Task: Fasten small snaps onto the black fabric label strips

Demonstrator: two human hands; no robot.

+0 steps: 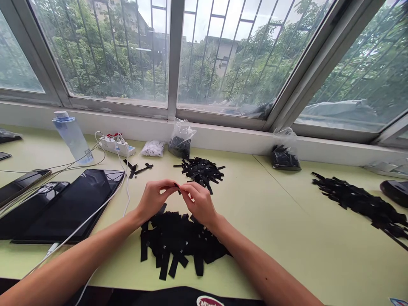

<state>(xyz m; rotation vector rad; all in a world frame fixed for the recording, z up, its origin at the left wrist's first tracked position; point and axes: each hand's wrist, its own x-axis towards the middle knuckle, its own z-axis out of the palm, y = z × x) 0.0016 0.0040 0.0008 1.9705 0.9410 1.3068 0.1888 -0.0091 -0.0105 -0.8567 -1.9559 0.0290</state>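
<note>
My left hand [156,197] and my right hand [199,202] meet above the light green table [270,221], fingers pinched together on a small black strip [177,187] held between them. Right below my hands lies a heap of black flat strips [178,242]. A second, smaller heap of black strips [201,171] lies just beyond my hands. A few loose black pieces [137,168] lie to the left of that heap.
A tablet [68,204] and phones [22,182] lie at the left with white cables [105,199], a power strip [116,145] and a water bottle [72,137]. Plastic bags [181,142] of black parts stand by the window sill. Another long black heap [363,204] lies at the right.
</note>
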